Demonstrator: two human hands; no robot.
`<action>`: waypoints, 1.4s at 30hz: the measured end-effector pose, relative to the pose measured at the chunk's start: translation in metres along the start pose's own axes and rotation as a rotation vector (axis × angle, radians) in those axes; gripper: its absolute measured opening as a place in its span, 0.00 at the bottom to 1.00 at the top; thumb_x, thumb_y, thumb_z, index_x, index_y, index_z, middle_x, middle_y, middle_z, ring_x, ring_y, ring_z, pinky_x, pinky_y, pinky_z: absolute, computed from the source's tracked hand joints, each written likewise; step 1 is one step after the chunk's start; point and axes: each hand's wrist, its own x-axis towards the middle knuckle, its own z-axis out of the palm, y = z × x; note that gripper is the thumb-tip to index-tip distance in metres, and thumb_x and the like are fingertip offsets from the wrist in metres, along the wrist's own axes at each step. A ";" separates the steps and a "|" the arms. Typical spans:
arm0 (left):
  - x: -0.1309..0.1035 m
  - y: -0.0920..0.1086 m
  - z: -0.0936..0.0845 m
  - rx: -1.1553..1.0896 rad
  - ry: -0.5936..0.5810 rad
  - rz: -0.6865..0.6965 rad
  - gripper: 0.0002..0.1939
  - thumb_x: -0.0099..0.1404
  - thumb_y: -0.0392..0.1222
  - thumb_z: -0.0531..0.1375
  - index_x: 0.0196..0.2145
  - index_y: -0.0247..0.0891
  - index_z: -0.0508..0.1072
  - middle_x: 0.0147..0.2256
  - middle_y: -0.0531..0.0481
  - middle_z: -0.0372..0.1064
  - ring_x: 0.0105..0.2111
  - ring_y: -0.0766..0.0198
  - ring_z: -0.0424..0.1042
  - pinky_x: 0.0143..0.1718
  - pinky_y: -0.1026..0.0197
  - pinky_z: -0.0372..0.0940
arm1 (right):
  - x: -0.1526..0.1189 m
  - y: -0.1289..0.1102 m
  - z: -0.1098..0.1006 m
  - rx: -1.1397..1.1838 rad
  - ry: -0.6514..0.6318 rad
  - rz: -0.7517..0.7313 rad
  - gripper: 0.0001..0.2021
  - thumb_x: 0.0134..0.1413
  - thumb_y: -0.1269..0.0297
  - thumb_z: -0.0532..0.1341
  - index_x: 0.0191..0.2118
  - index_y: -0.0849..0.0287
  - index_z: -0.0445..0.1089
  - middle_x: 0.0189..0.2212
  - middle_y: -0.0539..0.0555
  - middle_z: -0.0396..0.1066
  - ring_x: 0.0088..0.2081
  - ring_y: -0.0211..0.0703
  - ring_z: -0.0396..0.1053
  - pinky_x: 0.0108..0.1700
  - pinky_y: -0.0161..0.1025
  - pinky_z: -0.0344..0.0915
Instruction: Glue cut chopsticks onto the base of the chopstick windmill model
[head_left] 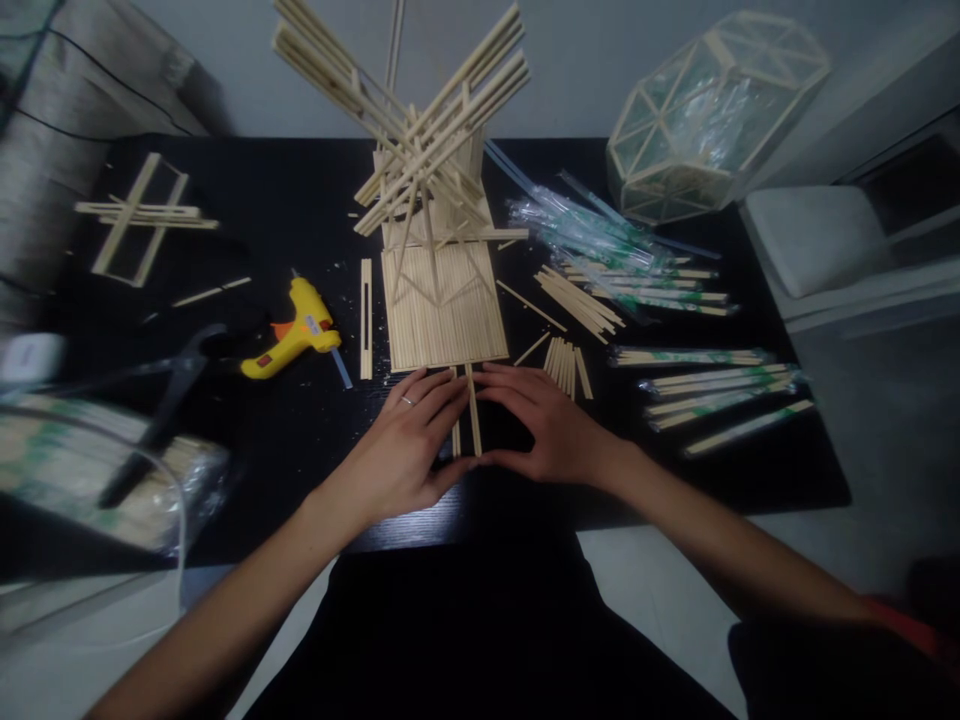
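Observation:
Two narrow wooden stick strips lie side by side at the front of the black table. My left hand (416,430) curves around the left side, and my right hand (536,420) grips the ends of the right wooden strip (474,415) between thumb and fingers. The left wooden strip (456,435) is partly covered by my left fingers, which press in against the strips with the thumb at the near end. Just beyond my fingertips lies a flat panel of joined sticks (446,320). A windmill-like stick model (427,170) with crossed blades stands behind it.
A yellow glue gun (300,330) lies left of the panel, near a slotted stick piece (366,320). Loose sticks (577,300) and wrapped chopsticks (720,385) are on the right. A stick frame (146,220) sits back left; a faceted lantern-like frame (712,120) stands back right.

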 end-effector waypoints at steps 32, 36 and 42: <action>-0.004 -0.002 0.003 -0.063 0.008 -0.059 0.36 0.71 0.54 0.65 0.69 0.34 0.63 0.66 0.35 0.67 0.68 0.42 0.62 0.71 0.33 0.55 | -0.003 -0.001 0.001 0.014 -0.015 0.016 0.31 0.61 0.49 0.70 0.64 0.57 0.65 0.66 0.64 0.68 0.71 0.58 0.62 0.69 0.61 0.61; -0.006 -0.004 0.006 -0.069 0.022 -0.063 0.38 0.70 0.54 0.65 0.70 0.35 0.61 0.67 0.35 0.65 0.68 0.43 0.63 0.71 0.33 0.56 | -0.004 0.000 0.002 0.017 -0.005 0.016 0.33 0.60 0.50 0.71 0.65 0.58 0.64 0.66 0.65 0.68 0.71 0.57 0.61 0.70 0.60 0.61; -0.009 -0.006 0.006 -0.062 0.011 -0.061 0.42 0.71 0.56 0.65 0.72 0.35 0.56 0.69 0.32 0.60 0.69 0.43 0.62 0.71 0.34 0.55 | -0.004 0.000 0.002 0.034 -0.013 0.030 0.32 0.60 0.51 0.71 0.65 0.56 0.65 0.66 0.65 0.68 0.71 0.59 0.62 0.69 0.62 0.61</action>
